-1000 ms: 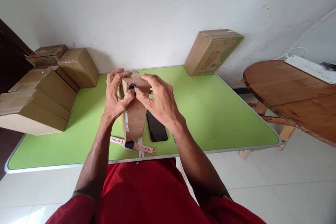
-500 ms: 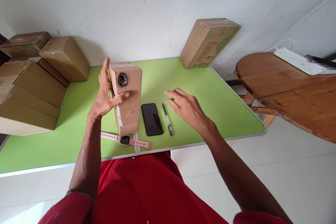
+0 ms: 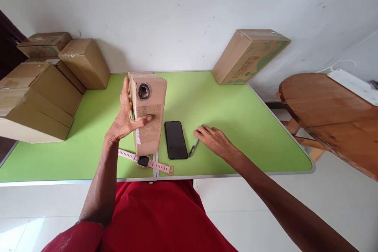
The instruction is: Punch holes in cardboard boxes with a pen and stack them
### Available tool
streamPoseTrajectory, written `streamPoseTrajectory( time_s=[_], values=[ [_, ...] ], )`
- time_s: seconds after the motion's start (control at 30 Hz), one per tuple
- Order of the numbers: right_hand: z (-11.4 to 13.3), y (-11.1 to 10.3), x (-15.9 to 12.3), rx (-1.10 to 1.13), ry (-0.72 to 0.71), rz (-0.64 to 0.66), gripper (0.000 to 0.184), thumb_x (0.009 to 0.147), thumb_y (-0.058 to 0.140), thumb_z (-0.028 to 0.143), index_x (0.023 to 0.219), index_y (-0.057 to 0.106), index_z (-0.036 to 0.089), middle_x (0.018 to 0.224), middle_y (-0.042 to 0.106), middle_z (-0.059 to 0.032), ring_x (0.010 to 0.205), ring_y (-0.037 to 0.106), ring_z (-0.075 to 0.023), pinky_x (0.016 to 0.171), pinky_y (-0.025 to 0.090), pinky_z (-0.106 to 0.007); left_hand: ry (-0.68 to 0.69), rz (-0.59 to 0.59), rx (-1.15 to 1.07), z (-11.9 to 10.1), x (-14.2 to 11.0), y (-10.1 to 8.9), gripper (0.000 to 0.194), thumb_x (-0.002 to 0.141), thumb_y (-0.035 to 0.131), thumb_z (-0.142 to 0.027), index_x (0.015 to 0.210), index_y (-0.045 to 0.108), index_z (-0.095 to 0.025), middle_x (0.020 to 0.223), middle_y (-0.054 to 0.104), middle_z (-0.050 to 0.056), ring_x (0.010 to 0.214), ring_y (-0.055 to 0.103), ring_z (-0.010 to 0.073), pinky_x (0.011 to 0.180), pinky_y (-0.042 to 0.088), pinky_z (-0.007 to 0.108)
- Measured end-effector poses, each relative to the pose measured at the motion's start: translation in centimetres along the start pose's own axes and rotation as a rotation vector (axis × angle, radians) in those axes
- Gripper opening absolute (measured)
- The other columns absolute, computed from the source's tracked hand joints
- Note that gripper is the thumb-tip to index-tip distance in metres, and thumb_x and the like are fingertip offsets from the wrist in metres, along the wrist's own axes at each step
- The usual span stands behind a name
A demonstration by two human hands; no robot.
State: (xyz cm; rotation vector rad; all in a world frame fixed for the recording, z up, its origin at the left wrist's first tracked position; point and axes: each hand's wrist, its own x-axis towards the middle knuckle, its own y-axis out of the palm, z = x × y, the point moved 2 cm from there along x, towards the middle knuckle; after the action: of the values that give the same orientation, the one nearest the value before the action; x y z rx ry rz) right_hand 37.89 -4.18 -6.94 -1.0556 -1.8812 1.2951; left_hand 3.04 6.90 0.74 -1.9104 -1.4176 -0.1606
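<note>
My left hand (image 3: pixel 125 120) grips a small cardboard box (image 3: pixel 149 112) that stands on end on the green table (image 3: pixel 230 126); a round torn hole shows near the box's top. My right hand (image 3: pixel 215 139) lies on the table to the right, its fingers closing on a dark pen (image 3: pixel 195 145). A black phone (image 3: pixel 176 139) lies flat between the box and the pen. A pink wristwatch (image 3: pixel 146 161) lies at the table's near edge, in front of the box.
Several brown cartons (image 3: pixel 38 90) are stacked at the table's left end. Another carton with green print (image 3: pixel 249 55) leans on the wall at the back right. A round wooden table (image 3: pixel 330 110) with a white power strip (image 3: pixel 352 84) stands to the right.
My right hand left the hole in the box, swung right and came down onto the pen. My left hand kept hold of the box.
</note>
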Motion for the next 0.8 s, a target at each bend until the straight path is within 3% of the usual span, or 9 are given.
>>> streamPoseTrajectory(
  time_s=[0.13,0.23,0.3,0.37,0.43,0.5,0.6,0.73,0.8],
  values=[
    [-4.0,-1.8,-1.4,0.192,0.193,-0.263,0.029,0.091,0.058,-0.005,0.088,0.065,0.023,0.080,0.071,-0.0040,0.065,0.063,-0.0197,0.057,0.039,-0.032,-0.104,0.028,-0.126,-0.2,-0.7,0.4,0.141,0.080,0.087,-0.082,0.184,0.001,-0.038,0.190,0.007,0.017,0.175,0.019,0.0494,0.140,0.025,0.072],
    [-4.7,-5.4,-0.6,0.547,0.408,-0.550,0.012,0.101,0.064,0.017,0.092,0.064,0.025,0.071,0.070,0.0001,0.058,0.067,-0.0207,0.056,0.046,-0.032,-0.124,0.003,-0.123,-0.5,-0.8,0.5,0.140,0.079,0.089,-0.079,0.184,0.006,-0.038,0.189,0.014,0.018,0.175,0.018,0.0495,0.141,0.022,0.073],
    [-3.2,-8.3,1.4,0.987,0.473,-0.775,0.006,0.106,0.068,0.030,0.102,0.069,0.026,0.071,0.073,0.0019,0.060,0.074,-0.0224,0.063,0.058,-0.034,-0.134,-0.018,-0.123,-0.7,-0.8,0.6,0.138,0.079,0.090,-0.077,0.184,0.009,-0.038,0.189,0.016,0.017,0.176,0.016,0.0494,0.141,0.020,0.073],
    [-0.6,-11.3,4.3,1.355,0.360,-0.995,0.014,0.107,0.071,0.040,0.107,0.075,0.027,0.080,0.078,0.0004,0.066,0.077,-0.0230,0.070,0.066,-0.040,-0.149,-0.026,-0.138,-0.8,-0.7,0.7,0.137,0.079,0.091,-0.075,0.184,0.011,-0.038,0.190,0.016,0.016,0.176,0.015,0.0493,0.142,0.020,0.072],
    [2.3,-13.8,7.3,1.503,0.210,-1.096,0.013,0.105,0.077,0.041,0.109,0.080,0.029,0.091,0.083,-0.0011,0.074,0.079,-0.0218,0.076,0.069,-0.041,-0.163,-0.023,-0.158,-0.8,-0.7,0.6,0.136,0.079,0.091,-0.073,0.184,0.012,-0.037,0.189,0.020,0.017,0.175,0.020,0.0496,0.141,0.024,0.071],
    [4.7,-15.4,9.9,1.524,0.110,-1.159,0.009,0.105,0.078,0.037,0.108,0.082,0.030,0.100,0.085,-0.0022,0.088,0.082,-0.0220,0.083,0.071,-0.042,-0.169,-0.018,-0.174,-0.8,-0.7,0.5,0.135,0.080,0.091,-0.071,0.184,0.011,-0.037,0.187,0.025,0.018,0.172,0.028,0.0498,0.139,0.031,0.071],
    [6.8,-16.0,12.2,1.539,0.121,-1.173,0.009,0.107,0.075,0.034,0.112,0.081,0.030,0.107,0.084,-0.0029,0.102,0.083,-0.0225,0.092,0.071,-0.043,-0.174,-0.030,-0.184,-0.7,-0.9,0.5,0.132,0.083,0.089,-0.070,0.184,0.010,-0.037,0.186,0.027,0.016,0.172,0.030,0.0486,0.137,0.035,0.070],
    [7.6,-15.3,13.0,1.545,0.226,-1.166,0.015,0.108,0.074,0.042,0.117,0.078,0.030,0.102,0.083,-0.0024,0.094,0.084,-0.0226,0.087,0.072,-0.043,-0.177,-0.025,-0.188,-0.7,-1.0,1.0,0.135,0.082,0.090,-0.070,0.184,0.008,-0.038,0.190,0.021,0.014,0.176,0.019,0.0466,0.143,0.022,0.071],
    [7.6,-15.2,12.9,1.515,0.243,-1.168,0.015,0.108,0.073,0.043,0.115,0.078,0.030,0.100,0.082,-0.0024,0.094,0.084,-0.0231,0.087,0.072,-0.044,-0.180,-0.014,-0.191,-0.7,-1.0,1.2,0.137,0.082,0.091,-0.069,0.184,0.006,-0.038,0.191,0.019,0.013,0.175,0.022,0.0469,0.142,0.022,0.071]
  ],
)
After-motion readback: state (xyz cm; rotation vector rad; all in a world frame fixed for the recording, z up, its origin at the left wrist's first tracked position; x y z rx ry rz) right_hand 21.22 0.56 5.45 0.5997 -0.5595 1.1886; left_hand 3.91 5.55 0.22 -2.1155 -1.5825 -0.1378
